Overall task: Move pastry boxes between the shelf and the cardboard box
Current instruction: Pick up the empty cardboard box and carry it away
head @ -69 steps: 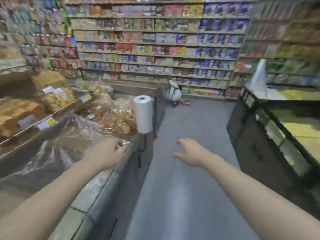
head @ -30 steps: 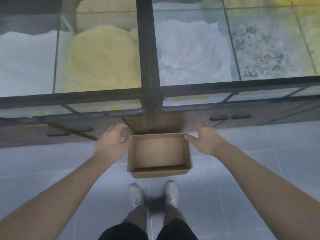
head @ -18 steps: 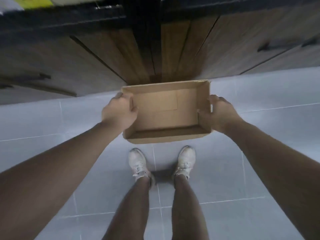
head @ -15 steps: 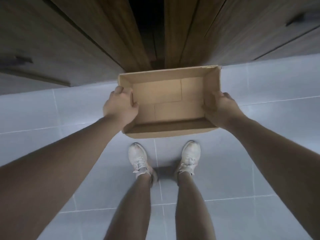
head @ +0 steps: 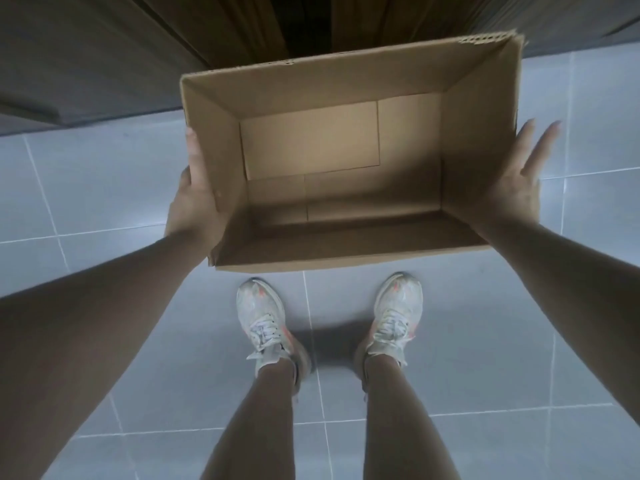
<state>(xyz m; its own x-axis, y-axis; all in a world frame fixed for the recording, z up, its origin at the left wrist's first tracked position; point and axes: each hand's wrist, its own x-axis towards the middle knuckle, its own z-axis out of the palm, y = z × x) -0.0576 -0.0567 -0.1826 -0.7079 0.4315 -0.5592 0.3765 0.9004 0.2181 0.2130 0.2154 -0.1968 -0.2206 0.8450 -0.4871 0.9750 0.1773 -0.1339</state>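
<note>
Dim, cool overhead light casts a soft shadow between the shoes [head: 394,317] on the floor [head: 485,341]; edges bow from wide-angle distortion.

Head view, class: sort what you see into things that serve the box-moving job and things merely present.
Job: cardboard box, empty inside; left hand and right hand pressed flat on its sides.

Merely present: white sneakers, tiled floor, wooden cabinet.

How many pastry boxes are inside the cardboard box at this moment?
0. The cardboard box is open-topped and its whole floor shows bare, with nothing hidden inside. The left hand and right hand press flat against its side walls, carrying it above the tiled floor.
</note>
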